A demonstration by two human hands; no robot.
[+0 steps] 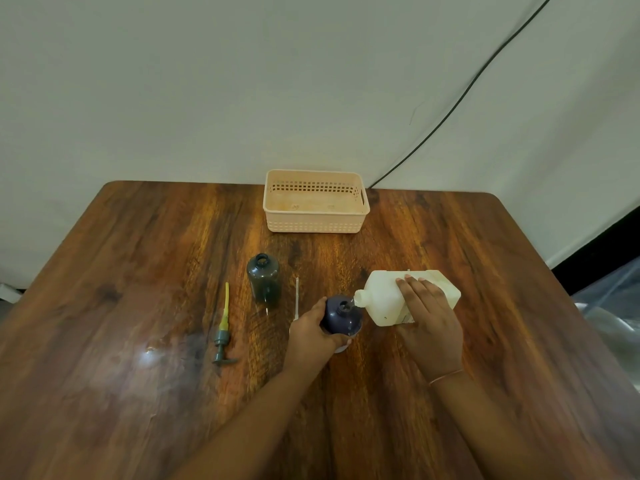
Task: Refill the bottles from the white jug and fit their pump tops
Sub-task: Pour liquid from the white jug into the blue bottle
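Head view, left hand [310, 328] grasping dark bottle [341, 316], right hand [429, 315] gripping tilted jug [382, 294], loose pump [222, 329] left, basket [313, 223] beyond

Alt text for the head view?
The right hand tips the white jug, spout at the mouth of a dark blue bottle gripped by the left hand. An open dark green bottle, a grey pump top and a peach basket sit on the wooden table.
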